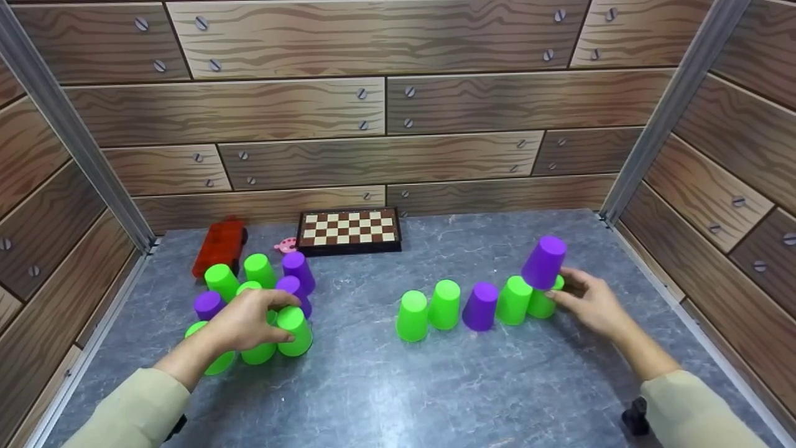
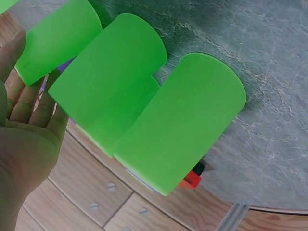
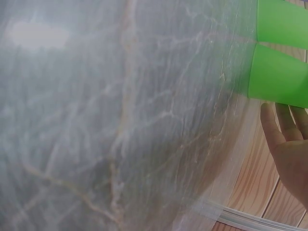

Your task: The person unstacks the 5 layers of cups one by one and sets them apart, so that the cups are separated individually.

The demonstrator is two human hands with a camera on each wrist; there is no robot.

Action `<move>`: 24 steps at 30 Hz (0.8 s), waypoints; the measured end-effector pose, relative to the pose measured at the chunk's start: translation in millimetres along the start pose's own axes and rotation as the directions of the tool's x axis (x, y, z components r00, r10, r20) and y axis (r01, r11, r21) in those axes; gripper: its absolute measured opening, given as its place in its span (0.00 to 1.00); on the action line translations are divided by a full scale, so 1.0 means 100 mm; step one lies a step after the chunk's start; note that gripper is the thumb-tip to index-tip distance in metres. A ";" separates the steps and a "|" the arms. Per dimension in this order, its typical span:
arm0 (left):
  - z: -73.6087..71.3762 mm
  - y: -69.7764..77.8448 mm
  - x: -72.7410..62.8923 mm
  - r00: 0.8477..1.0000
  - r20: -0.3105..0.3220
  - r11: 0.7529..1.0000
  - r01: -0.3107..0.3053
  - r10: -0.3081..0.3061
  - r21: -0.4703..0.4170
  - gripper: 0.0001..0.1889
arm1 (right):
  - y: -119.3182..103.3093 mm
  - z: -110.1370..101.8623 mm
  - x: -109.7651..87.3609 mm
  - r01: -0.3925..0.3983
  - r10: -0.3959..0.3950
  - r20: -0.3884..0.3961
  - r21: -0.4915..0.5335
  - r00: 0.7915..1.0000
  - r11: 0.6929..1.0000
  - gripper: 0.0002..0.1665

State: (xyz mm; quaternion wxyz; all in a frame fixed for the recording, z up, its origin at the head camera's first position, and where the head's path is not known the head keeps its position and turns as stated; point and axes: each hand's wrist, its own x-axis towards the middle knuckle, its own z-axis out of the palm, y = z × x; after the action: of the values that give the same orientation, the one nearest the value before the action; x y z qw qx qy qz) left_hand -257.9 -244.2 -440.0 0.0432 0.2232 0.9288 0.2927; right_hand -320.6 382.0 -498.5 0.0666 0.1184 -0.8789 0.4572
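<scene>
In the head view my left hand (image 1: 245, 318) grips a green cup (image 1: 295, 333) at the front right of a cluster of upside-down green and purple cups. The left wrist view shows that green cup (image 2: 62, 41) between thumb and fingers, with two larger-looking green cups (image 2: 113, 77) beside it. To the right, an upside-down purple cup (image 1: 545, 262) rests across the tops of two green cups at the end of a row. My right hand (image 1: 591, 305) is beside the rightmost green cup (image 1: 541, 304), thumb in front and fingers behind. Loosely extended fingers (image 3: 287, 125) reach this cup's side (image 3: 279, 77).
More green cups (image 1: 412, 316) and a purple cup (image 1: 481, 307) stand along the row. At the back lie a checkered game board (image 1: 348, 229), a small pink toy (image 1: 286, 245) and a red toy vehicle (image 1: 219, 247). Wood-patterned walls (image 1: 385, 106) enclose the grey tabletop (image 1: 367, 386).
</scene>
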 end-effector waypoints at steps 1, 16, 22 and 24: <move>0.00 0.00 0.00 1.000 0.000 1.000 0.001 -0.001 0.000 0.28 | 0.00 0.00 0.00 0.001 -0.001 0.000 -0.002 1.000 1.000 0.34; 0.01 0.00 -0.01 0.998 0.007 0.998 0.065 -0.065 0.004 0.29 | 0.00 0.02 -0.01 0.017 -0.017 -0.017 0.027 1.000 0.999 0.32; -0.02 0.01 -0.01 0.999 0.004 0.999 0.044 -0.044 -0.009 0.30 | 0.00 0.01 -0.01 0.010 -0.010 -0.012 -0.007 1.000 1.000 0.33; -0.05 0.03 -0.02 1.000 -0.002 0.999 0.030 -0.030 -0.017 0.30 | 0.00 0.02 -0.01 0.012 -0.012 -0.013 -0.010 1.000 1.000 0.33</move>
State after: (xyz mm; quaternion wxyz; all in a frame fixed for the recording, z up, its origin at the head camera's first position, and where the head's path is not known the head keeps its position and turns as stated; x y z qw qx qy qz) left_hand -256.3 -245.3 -433.7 0.0484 0.2087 0.9296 0.2999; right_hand -320.0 380.6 -499.2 0.0758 0.1201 -0.8801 0.4531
